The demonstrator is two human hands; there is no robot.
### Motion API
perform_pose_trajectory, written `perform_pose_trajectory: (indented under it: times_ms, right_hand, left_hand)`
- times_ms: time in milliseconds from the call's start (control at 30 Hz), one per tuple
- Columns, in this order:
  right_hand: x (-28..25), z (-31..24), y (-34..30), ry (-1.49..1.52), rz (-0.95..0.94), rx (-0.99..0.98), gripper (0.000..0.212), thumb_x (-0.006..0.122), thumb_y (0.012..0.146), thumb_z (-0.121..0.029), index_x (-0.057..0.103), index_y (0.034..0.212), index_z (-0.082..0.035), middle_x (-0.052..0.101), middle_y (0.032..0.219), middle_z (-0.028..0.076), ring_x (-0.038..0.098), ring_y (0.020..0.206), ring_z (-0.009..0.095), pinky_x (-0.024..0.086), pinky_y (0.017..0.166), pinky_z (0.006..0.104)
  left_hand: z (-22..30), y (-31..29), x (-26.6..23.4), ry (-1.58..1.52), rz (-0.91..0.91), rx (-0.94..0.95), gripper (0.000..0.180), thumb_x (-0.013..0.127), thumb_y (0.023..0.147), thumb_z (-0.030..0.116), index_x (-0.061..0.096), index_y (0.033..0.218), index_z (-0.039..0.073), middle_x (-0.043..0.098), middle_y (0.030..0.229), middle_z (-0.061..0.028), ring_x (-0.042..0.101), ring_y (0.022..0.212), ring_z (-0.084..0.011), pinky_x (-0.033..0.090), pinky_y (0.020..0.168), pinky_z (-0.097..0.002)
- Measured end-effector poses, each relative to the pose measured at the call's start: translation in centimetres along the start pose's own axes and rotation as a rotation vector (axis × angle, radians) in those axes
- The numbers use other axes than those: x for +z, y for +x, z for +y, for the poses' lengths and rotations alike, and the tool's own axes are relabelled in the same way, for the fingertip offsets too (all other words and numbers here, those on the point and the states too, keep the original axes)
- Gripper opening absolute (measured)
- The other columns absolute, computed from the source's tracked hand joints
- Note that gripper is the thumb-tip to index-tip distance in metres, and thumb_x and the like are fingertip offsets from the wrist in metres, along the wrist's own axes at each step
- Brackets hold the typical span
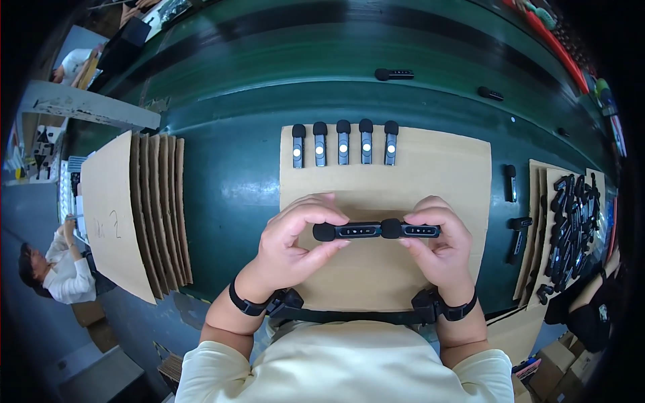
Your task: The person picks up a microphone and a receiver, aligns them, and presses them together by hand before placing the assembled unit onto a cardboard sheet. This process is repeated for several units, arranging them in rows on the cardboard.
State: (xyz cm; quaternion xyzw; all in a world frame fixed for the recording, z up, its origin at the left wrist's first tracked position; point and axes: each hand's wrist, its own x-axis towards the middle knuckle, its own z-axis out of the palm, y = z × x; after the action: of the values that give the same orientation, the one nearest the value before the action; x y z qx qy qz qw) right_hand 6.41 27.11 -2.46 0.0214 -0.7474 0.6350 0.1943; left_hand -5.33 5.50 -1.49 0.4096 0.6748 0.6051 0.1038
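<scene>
Black microphone (pixel 359 230) pinched by fingers (pixel 325 215) of left hand (pixel 287 243), second microphone (pixel 422 231) by those of right hand (pixel 444 243), cardboard (pixel 437 161) beneath

**Left mic (pixel 357 230) + right mic (pixel 421 231): in line, end to end**

Both slim, black, round foam cap at left end – outlined oblong panel with small pale marks facing up. Roughly level over cardboard sheet (pixel 437 158). Left hand (pixel 287 243) pinches left mic near its foam; right hand (pixel 446 243) pinches the other – can't tell if the ends touch.
</scene>
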Motion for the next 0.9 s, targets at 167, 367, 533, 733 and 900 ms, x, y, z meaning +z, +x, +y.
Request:
perform_pose_trajectory:
  times_ms: [167, 367, 533, 733, 900]
  right_hand:
    - [0.03, -0.57, -0.06, -0.012, -0.009, -0.016, 0.028, 0.075, 0.075, 0.005, 0.062, 0.100, -0.002, 0.061, 0.091, 0.009, 0.057, 0.082, 0.018, 0.045, 0.073, 0.0273]
    - [-0.05, -0.40, 0.22, -0.044, -0.021, -0.073, 0.027, 0.076, 0.075, 0.002, 0.063, 0.099, -0.002, 0.062, 0.090, 0.009, 0.057, 0.081, 0.018, 0.045, 0.072, 0.0280]
    - [-0.17, -0.35, 0.07, -0.044, -0.020, -0.075, 0.026, 0.076, 0.076, 0.001, 0.063, 0.099, -0.002, 0.062, 0.090, 0.010, 0.057, 0.081, 0.019, 0.045, 0.071, 0.0283]
    - [-0.05, -0.34, 0.34, -0.057, 0.007, -0.122, 0.030, 0.075, 0.073, 0.008, 0.066, 0.100, -0.001, 0.063, 0.090, 0.010, 0.061, 0.079, 0.020, 0.048, 0.070, 0.0269]
    - [-0.44, -0.70, 0.34, -0.067, -0.042, -0.113, 0.029, 0.073, 0.074, 0.009, 0.066, 0.100, 0.000, 0.062, 0.097, 0.012, 0.061, 0.086, 0.021, 0.050, 0.075, 0.0282]
  left_hand:
    - [0.22, 0.23, -0.01, -0.003, -0.020, 0.045, 0.032, 0.077, 0.074, -0.004, 0.063, 0.102, 0.001, 0.070, 0.096, -0.0113, 0.068, 0.094, -0.0251, 0.048, 0.100, -0.0477]
    - [0.16, -0.23, 0.07, -0.029, -0.009, 0.008, 0.031, 0.075, 0.075, -0.005, 0.062, 0.103, 0.002, 0.070, 0.096, -0.0101, 0.069, 0.094, -0.0240, 0.045, 0.102, -0.0493]
    - [0.04, -0.25, 0.32, -0.022, -0.013, 0.003, 0.030, 0.074, 0.076, -0.005, 0.062, 0.102, 0.001, 0.070, 0.096, -0.0095, 0.069, 0.094, -0.0231, 0.044, 0.103, -0.0494]
    - [0.05, -0.15, 0.43, -0.057, -0.004, 0.021, 0.030, 0.075, 0.076, -0.004, 0.062, 0.103, 0.001, 0.070, 0.096, -0.0102, 0.068, 0.095, -0.0233, 0.044, 0.103, -0.0492]
    - [0.13, -0.13, 0.69, -0.024, 0.024, 0.014, 0.029, 0.075, 0.076, -0.003, 0.063, 0.103, 0.000, 0.070, 0.098, -0.0110, 0.066, 0.097, -0.0241, 0.046, 0.102, -0.0466]
